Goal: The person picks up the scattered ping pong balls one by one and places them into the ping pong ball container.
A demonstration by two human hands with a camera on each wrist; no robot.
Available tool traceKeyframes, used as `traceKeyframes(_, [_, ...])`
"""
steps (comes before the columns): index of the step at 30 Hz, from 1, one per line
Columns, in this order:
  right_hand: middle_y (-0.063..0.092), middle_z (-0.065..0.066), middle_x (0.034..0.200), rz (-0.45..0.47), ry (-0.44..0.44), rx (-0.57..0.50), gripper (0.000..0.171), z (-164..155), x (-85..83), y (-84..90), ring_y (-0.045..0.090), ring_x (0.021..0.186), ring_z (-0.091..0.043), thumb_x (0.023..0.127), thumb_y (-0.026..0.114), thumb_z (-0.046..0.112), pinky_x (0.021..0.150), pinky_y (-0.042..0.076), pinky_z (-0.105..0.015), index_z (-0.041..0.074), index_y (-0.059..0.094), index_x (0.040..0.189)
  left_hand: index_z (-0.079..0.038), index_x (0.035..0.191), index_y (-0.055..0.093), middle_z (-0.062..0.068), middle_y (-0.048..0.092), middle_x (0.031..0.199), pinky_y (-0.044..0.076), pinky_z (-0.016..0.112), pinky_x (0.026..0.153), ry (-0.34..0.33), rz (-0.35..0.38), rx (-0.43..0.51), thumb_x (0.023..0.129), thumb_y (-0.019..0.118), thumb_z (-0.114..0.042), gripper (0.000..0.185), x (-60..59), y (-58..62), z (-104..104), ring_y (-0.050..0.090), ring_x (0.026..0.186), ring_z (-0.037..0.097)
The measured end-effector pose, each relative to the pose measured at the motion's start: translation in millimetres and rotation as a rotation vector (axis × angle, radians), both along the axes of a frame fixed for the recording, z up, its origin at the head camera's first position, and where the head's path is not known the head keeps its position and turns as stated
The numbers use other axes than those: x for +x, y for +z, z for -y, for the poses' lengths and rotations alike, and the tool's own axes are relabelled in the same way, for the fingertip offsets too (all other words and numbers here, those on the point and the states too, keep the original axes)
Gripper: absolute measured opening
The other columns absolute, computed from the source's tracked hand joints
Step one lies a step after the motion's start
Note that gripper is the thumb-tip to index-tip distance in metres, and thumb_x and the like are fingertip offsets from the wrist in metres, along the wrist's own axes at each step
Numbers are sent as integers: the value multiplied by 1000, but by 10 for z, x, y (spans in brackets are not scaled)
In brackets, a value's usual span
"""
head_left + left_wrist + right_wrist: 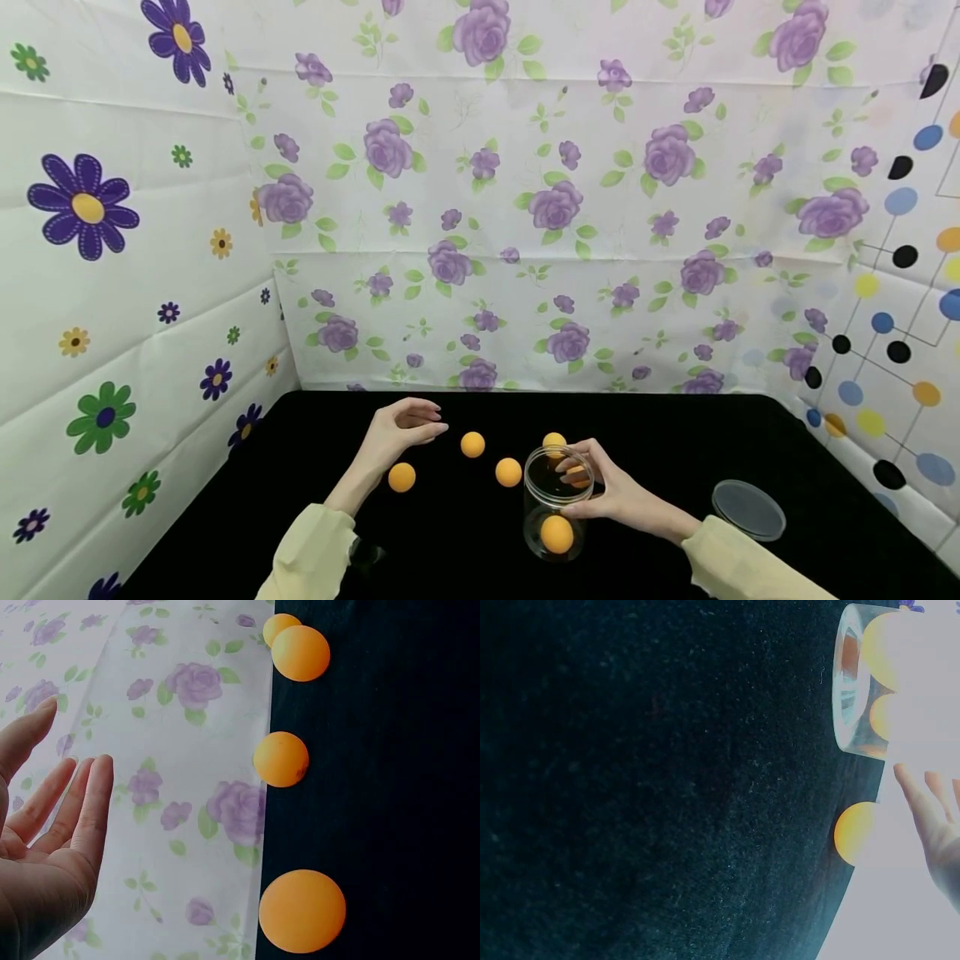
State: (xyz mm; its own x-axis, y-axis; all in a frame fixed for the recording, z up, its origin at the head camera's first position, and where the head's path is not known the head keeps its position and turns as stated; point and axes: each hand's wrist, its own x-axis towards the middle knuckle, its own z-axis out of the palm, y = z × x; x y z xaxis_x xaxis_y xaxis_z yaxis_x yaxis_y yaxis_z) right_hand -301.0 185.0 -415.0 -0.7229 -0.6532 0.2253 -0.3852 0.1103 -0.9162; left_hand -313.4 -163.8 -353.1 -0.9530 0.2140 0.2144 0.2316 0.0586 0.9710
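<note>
The head view alone shows the whole layout: the right hand (pixel 603 492) sits at the mouth of a clear jar (pixel 553 508) standing on the black tabletop (pixel 675 433), fingers curled at the rim and pinching an orange ball (pixel 576 477) just over the opening, with a second ball (pixel 557 534) lying at the jar's bottom. The left hand (pixel 401 429) hovers apart from it, fingers relaxed and holding nothing; one loose ball (pixel 402 477) lies just below its wrist, two more (pixel 472 444) (pixel 508 472) lie between the two hands, and another (pixel 554 441) sits just beyond the jar, partly hidden by the glass. The left wrist view confirms the open palm (pixel 45 840) and shows four balls in a line, the nearest (pixel 302 911) well clear of the fingers. The right wrist view is washed out by glare: the jar (pixel 851 697) is cut off at the frame edge, only fingertips (pixel 922 802) show, and the grip itself cannot be made out there. A clear lid (pixel 747 509) lies flat on the tabletop beyond the right forearm. Open black surface extends beyond both hands to the flowered back wall (pixel 525 208) and outward to the side walls.
</note>
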Motion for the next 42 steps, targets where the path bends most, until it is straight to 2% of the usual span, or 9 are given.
traceKeyframes(4, [32,-25,128,9,9,-13,57,4,10,6,38,115,-39,86,62,7,84,44,-37,2,25,129,4,111,58,21,58,104,49,39,76,8,10,-14,81,70,-10,35,94,66,17,59,88,27])
traceKeyframes(9, [31,-28,128,12,12,-28,57,2,9,5,39,115,-39,86,62,6,82,45,-38,3,26,129,4,110,58,22,57,104,49,37,76,25,18,-23,80,71,-11,36,133,64,49,59,88,27])
traceKeyframes(14, [32,-26,128,8,12,-24,55,0,-2,-2,38,115,-40,86,62,7,81,46,-39,6,27,129,4,109,59,18,59,101,49,38,76,51,29,-17,80,70,-9,34,124,38,86,59,88,28])
traceKeyframes(23, [34,-26,126,-18,2,-20,58,9,-16,-10,39,114,-39,85,63,7,81,46,-38,0,25,128,3,110,59,18,59,103,49,35,76,88,48,-6,77,74,-15,40,111,-15,156,59,89,26])
traceKeyframes(27, [34,-25,126,-25,-6,-14,57,6,-15,-11,40,114,-39,85,64,7,83,45,-37,1,26,127,3,111,59,16,59,102,48,37,77,94,63,5,78,73,-14,40,106,-32,183,59,89,25])
traceKeyframes(35, [36,-24,125,-29,-19,-10,56,-3,-23,-29,41,113,-39,84,65,7,82,46,-37,4,29,127,5,111,58,22,57,106,49,33,76,117,51,4,79,71,-9,37,109,-56,226,60,88,25])
traceKeyframes(42, [35,-24,125,-19,-21,-14,56,4,-21,-35,40,113,-41,84,65,8,78,48,-38,4,28,127,5,109,59,18,59,102,49,33,75,153,41,1,78,72,-7,35,111,-86,260,61,87,23])
